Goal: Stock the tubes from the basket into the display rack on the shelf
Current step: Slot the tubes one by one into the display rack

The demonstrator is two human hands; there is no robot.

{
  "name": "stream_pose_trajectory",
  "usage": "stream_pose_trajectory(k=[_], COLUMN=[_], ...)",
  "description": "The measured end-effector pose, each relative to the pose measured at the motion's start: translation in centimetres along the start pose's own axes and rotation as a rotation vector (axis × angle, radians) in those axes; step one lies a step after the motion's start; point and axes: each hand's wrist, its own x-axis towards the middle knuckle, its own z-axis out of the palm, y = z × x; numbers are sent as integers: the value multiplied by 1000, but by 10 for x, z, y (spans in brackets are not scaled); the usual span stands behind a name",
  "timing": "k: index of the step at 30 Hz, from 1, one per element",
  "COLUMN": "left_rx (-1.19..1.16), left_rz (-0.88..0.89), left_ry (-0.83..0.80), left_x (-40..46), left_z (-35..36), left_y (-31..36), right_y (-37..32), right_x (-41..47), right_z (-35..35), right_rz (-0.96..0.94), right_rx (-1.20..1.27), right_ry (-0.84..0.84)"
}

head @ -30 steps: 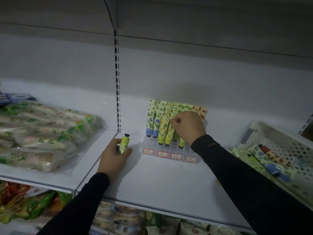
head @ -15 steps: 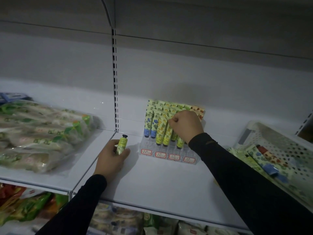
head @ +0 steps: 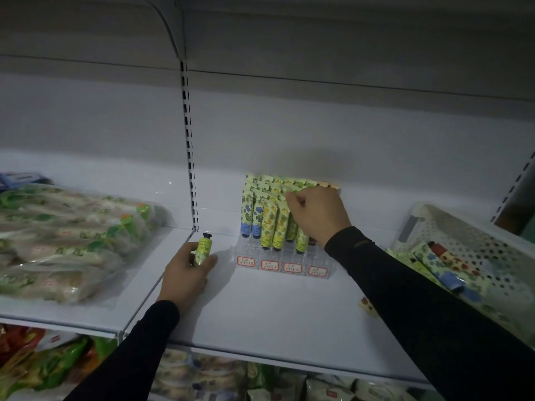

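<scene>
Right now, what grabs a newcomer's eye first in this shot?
The clear display rack at the back of the shelf, packed with upright yellow-green and blue tubes, where the right hand pinches a tube top. Left of the rack, the left hand rests on the shelf holding a small yellow tube cap up. At far right, a white basket holds more tubes.

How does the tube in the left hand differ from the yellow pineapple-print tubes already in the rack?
The tube in the left hand stands outside the rack with its dark cap up; the pineapple-print tubes sit in the display rack with their caps down. The held tube looks shorter and is yellow-green with lettering, while the racked ones carry a busy fruit print. Both kinds are yellowish with dark caps.
</scene>
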Motion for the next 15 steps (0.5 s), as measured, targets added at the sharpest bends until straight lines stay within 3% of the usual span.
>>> stream_pose_trajectory(k=[3, 8, 15], left_rx=[-43, -50, -448], left_rz=[-21, -2, -54], left_ry=[-20, -109, -243], left_x=[-1, -10, -28], left_z=[-2, -4, 21], left_y=[3, 26, 91], right_y=[4, 6, 3], right_x=[-10, -34, -60], right_z=[-10, -16, -13], right_rz=[-35, -60, -70], right_rx=[65, 201, 352], right_ry=[58, -29, -275])
